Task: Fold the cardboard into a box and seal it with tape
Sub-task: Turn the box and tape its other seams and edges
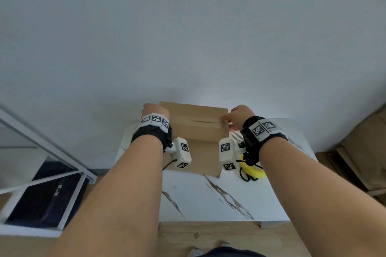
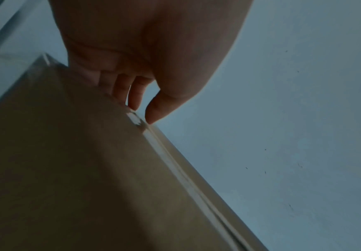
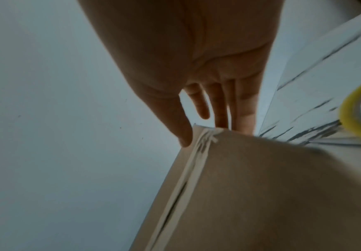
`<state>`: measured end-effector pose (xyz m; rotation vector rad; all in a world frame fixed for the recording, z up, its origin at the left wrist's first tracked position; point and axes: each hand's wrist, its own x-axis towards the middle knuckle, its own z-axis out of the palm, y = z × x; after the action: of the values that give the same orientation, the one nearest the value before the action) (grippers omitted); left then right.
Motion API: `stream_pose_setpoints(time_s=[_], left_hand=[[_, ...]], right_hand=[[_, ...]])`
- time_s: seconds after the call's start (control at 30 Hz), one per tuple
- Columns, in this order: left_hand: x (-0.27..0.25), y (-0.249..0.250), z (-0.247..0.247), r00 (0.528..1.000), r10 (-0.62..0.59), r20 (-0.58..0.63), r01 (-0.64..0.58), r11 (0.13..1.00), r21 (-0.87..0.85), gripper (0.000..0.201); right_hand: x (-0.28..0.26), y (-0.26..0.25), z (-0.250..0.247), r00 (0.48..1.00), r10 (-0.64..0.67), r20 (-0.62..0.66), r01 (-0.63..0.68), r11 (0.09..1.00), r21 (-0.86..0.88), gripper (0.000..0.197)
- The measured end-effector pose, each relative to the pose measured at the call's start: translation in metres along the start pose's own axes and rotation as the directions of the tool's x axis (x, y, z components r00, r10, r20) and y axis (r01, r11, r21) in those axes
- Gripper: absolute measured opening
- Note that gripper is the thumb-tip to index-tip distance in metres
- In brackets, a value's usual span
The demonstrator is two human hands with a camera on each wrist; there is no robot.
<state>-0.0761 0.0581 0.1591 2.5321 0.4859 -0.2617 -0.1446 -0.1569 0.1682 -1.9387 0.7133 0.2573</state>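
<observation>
Cardboard box (image 1: 194, 131) stands on the white surface (image 1: 208, 198), flaps shut, each grip spread with straight fingers: left hand (image 1: 153, 110) steadying its left end, right hand (image 1: 240, 113) pressing clear tape (image 3: 196, 163) over the seam's right end, yellow roll (image 1: 253, 170) near.

Both forearms are bare, with no sleeves. Each wrist wears a black strap (image 1: 149, 134) topped by a curved white band printed with black-and-white square markers (image 1: 155, 119). A white boxy camera unit (image 1: 182, 153) bearing the same markers hangs from each strap, a thin black cable (image 1: 168, 164) trailing from the left one. The hands (image 1: 153, 108) are ungloved.
</observation>
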Motion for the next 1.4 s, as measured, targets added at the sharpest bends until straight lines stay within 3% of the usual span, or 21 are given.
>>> stream_pose_setpoints(time_s=[0.07, 0.17, 0.27, 0.47, 0.6, 0.73, 0.87, 1.0, 1.17, 1.3, 1.4], left_hand=[[0.003, 0.000, -0.002, 0.999, -0.050, -0.016, 0.049, 0.996, -0.069, 0.038], [0.006, 0.000, -0.001, 1.000, -0.012, -0.008, 0.011, 0.996, -0.084, 0.040], [0.005, -0.004, 0.006, 0.999, 0.039, 0.000, -0.039, 0.996, -0.075, 0.043], [-0.002, -0.001, 0.016, 0.981, 0.193, -0.031, -0.190, 0.978, 0.087, 0.050], [-0.018, 0.018, 0.022, 0.900, 0.427, -0.089, -0.404, 0.892, 0.202, 0.042], [-0.043, 0.042, 0.045, 0.830, 0.557, 0.014, -0.552, 0.818, 0.163, 0.047], [-0.067, 0.059, 0.076, 0.757, 0.643, 0.116, -0.651, 0.727, 0.220, 0.053], [-0.082, 0.059, 0.103, 0.732, 0.665, 0.148, -0.677, 0.685, 0.270, 0.055], [-0.087, 0.055, 0.117, 0.772, 0.632, 0.068, -0.624, 0.734, 0.270, 0.055], [-0.090, 0.051, 0.123, 0.775, 0.631, 0.028, -0.610, 0.736, 0.292, 0.055], [-0.092, 0.051, 0.125, 0.775, 0.632, 0.000, -0.602, 0.738, 0.304, 0.054]], right_hand=[[0.001, -0.007, 0.000, 0.997, -0.054, -0.055, 0.053, 0.998, -0.021, 0.047], [0.007, -0.008, 0.003, 0.989, -0.125, -0.077, 0.121, 0.991, -0.058, 0.031], [0.012, -0.003, 0.009, 0.980, -0.185, -0.073, 0.181, 0.982, -0.059, 0.045], [0.020, 0.006, 0.011, 0.973, -0.230, -0.028, 0.227, 0.971, -0.078, 0.058], [0.022, 0.012, 0.007, 0.972, -0.197, -0.124, 0.199, 0.980, -0.003, 0.054], [0.020, 0.030, -0.007, 0.947, -0.160, -0.277, 0.167, 0.986, 0.002, 0.032], [0.013, 0.062, -0.021, 0.940, -0.096, -0.328, 0.081, 0.995, -0.057, 0.031], [0.005, 0.102, -0.026, 0.954, -0.006, -0.299, -0.035, 0.991, -0.131, 0.030], [-0.004, 0.133, -0.020, 0.976, 0.096, -0.196, -0.160, 0.925, -0.345, 0.030], [0.004, 0.145, -0.008, 0.991, 0.118, -0.062, -0.133, 0.827, -0.546, 0.044], [0.014, 0.153, -0.001, 0.988, 0.157, 0.012, -0.115, 0.773, -0.623, 0.042]])
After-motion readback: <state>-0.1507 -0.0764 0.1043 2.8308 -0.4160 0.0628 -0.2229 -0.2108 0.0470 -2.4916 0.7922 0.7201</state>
